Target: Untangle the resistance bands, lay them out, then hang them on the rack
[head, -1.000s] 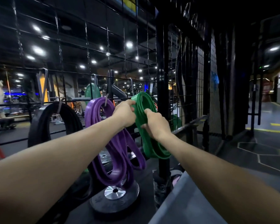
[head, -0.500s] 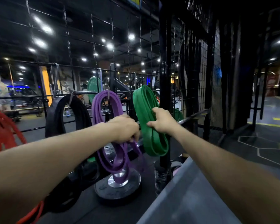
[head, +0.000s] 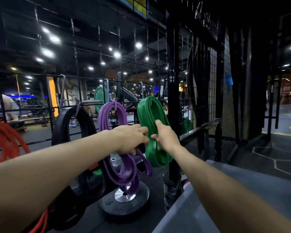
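Resistance bands: four coiled bundles hung side by side on hooks of a black wire-grid rack (head: 172,84), each draped in long loops.
Green band (head: 152,115): rightmost bundle, hung from a hook at its top, just beside the rack's thick upright post; lower loops reach down past both hands.
Purple band (head: 111,113): next bundle to the left, hung from its own hook; long loops trail down in front of a weight plate.
Black band (head: 69,125): wider, left of the purple one, hung from a metal hook.
Red band (head: 5,137): at the far left edge, cut off by the frame; its hook out of view.
Left hand (head: 130,138): reaches across at mid-height of the bundles, fingers curled round purple strands that emerge below the fist; knuckles close to the green bundle.
Right hand (head: 164,133): against the front of the green bundle, thumb up along its face, fingers wrapped round its strands from the near side; grips at about the coil's middle.
Hands together: nearly touching, between the purple and green bundles.
Weight plate (head: 124,202): black disc with a shiny metal hub, flat on the dark surface below the purple loops.
Grey surface (head: 242,199): lower right, under the right forearm.
Background: gym floor beyond the grid, ceiling spotlights, a green plate on a machine, a person at the far left edge.
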The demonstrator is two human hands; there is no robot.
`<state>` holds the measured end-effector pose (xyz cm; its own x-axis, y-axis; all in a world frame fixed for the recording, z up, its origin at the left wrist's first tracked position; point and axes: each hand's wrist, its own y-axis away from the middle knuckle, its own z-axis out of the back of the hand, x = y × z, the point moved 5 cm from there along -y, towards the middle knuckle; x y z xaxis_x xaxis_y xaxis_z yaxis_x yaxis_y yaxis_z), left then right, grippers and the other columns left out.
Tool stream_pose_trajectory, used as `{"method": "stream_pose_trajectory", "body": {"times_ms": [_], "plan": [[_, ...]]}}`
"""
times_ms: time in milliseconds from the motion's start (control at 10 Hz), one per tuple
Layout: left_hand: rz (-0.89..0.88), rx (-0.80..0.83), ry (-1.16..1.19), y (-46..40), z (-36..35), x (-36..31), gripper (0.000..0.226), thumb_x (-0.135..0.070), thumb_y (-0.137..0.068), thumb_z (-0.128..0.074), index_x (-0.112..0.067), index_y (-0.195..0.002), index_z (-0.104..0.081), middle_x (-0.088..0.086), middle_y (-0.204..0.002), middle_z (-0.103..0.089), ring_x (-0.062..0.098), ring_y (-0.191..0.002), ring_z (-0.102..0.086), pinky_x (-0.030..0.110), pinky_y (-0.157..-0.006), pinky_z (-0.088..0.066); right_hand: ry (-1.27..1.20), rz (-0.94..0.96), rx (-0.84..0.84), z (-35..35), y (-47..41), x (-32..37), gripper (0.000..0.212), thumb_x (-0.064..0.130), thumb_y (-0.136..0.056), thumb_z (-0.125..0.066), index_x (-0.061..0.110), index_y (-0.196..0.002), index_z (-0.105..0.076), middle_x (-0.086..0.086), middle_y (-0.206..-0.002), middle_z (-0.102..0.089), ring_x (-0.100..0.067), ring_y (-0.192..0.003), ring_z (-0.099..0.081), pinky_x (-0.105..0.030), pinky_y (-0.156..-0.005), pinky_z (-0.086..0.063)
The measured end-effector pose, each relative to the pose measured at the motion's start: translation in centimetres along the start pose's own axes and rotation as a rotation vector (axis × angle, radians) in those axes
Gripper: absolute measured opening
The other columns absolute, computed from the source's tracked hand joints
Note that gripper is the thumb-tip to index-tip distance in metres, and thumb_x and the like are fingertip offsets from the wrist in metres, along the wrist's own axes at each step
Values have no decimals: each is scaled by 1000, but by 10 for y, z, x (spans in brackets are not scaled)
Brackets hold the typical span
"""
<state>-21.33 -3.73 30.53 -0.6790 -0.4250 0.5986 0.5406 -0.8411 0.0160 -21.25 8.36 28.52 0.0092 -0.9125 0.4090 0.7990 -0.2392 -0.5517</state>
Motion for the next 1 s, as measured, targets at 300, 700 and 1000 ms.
{"method": "stream_pose_trajectory", "body": {"times_ms": [300, 700, 1000], "plan": [[-26, -14, -69, 7, -3, -4, 21, -21, -87, -54, -29, -102, -65, -8, -106, -65, 18, -105, -54, 33, -94, -39, -192, 57, 23, -11, 4, 12, 47, 20, -87, -65, 13, -128, -42, -15, -107, -65, -32, -96, -62, -42, -83, -52], [167, -626, 55, -10, 45, 4, 40, -26, -94, -46, -21, -134, -43, -1, -142, -38, 18, -132, -35, 35, -112, -29, -269, -86, -233, 19, -21, -37, 39, 28, -97, -44, 12, -132, -47, -10, -130, -46, -28, -123, -41, -35, -100, -35], [323, -458, -37, -29, 27, 19, 55, -38, -99, -36, -18, -148, -21, 2, -158, -9, 17, -146, -5, 33, -118, -3, -327, -34, 52, -24, -31, -45, 37, 46, -94, -41, 31, -127, -52, -2, -130, -57, -13, -108, -59, -33, -99, -45]]}}
